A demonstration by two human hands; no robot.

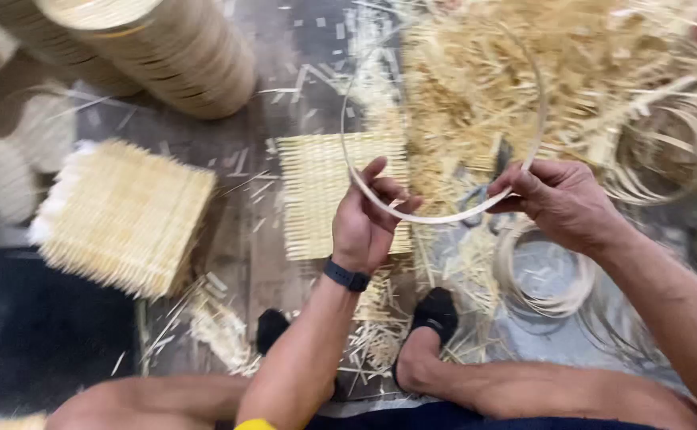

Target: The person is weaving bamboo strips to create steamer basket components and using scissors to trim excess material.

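A thin pale bamboo hoop (541, 103) is held up in front of me by both hands. My left hand (368, 219), with a dark band on its wrist, grips the hoop's lower left arc. My right hand (559, 199) pinches the lower right arc between thumb and fingers. Beneath the hoop a square woven bamboo mat (317, 195) lies flat on the floor. A pair of scissors (484, 187) lies partly hidden behind the hoop near my right hand.
A stack of woven mats (125, 215) sits at the left. Stacked round bamboo rings (177, 52) stand at the top left. A heap of bamboo offcuts (508, 72) fills the top right, loose coiled strips (544, 279) lie at the right. My feet in dark socks (436, 314) rest among scraps.
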